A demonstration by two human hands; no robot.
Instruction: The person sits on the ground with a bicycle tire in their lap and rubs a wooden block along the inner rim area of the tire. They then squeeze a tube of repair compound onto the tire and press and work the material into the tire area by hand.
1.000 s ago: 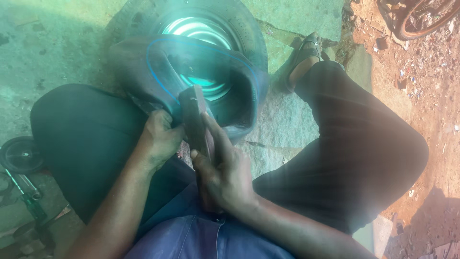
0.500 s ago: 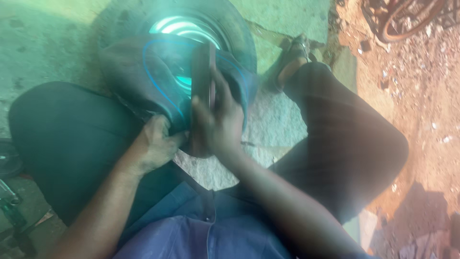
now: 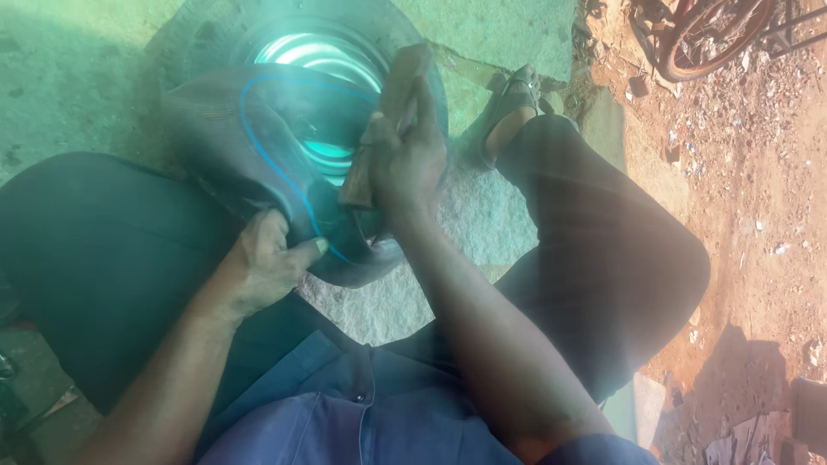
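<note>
A black rubber inner tube (image 3: 250, 146) with a thin blue line lies folded over a tyre (image 3: 405, 34) with a shiny metal rim (image 3: 319, 60) on the ground between my knees. My left hand (image 3: 263, 267) pinches the near edge of the tube against my left leg. My right hand (image 3: 405, 155) grips a brown wooden block-like tool (image 3: 388, 112) and presses it on the tube, over the rim. Its working face is hidden by my fingers.
I sit on a stone slab (image 3: 379, 301) with dark trousers and a sandalled foot (image 3: 508, 103) beside the tyre. Reddish dirt with litter lies to the right. A bicycle wheel (image 3: 715, 34) stands at the top right corner.
My right hand has pushed the wooden tool forward, from near my lap out across the tube toward the rim. My left hand has stayed clamped on the tube's near edge.
</note>
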